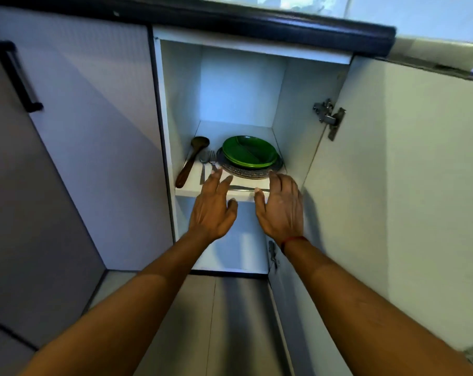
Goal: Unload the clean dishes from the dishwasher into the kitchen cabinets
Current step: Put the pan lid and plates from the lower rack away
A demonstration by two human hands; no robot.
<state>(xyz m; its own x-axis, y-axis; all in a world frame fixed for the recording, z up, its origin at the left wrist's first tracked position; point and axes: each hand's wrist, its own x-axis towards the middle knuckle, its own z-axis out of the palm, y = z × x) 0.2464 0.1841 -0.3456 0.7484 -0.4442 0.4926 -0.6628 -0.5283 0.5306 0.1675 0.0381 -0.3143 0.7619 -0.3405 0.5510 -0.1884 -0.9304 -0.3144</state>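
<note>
The left grip [212, 210] and right grip [281, 210] are released, holding nothing, at the front edge of the shelf [192, 190]; green plates [248, 151] sit behind.

1. Cabinet [240, 85] is open, door [406, 164] swung out right.
2. On the shelf [193, 185]: green plates [248, 151] stacked on a patterned plate [243, 173], wooden spoon [192, 161] far left, fork [212, 158] in between.
3. Left hand [212, 210] and right hand [280, 210] are at the shelf's front edge, fingers loose. The metal piece [242, 188] between them is maybe a knife, too blurry.
</note>
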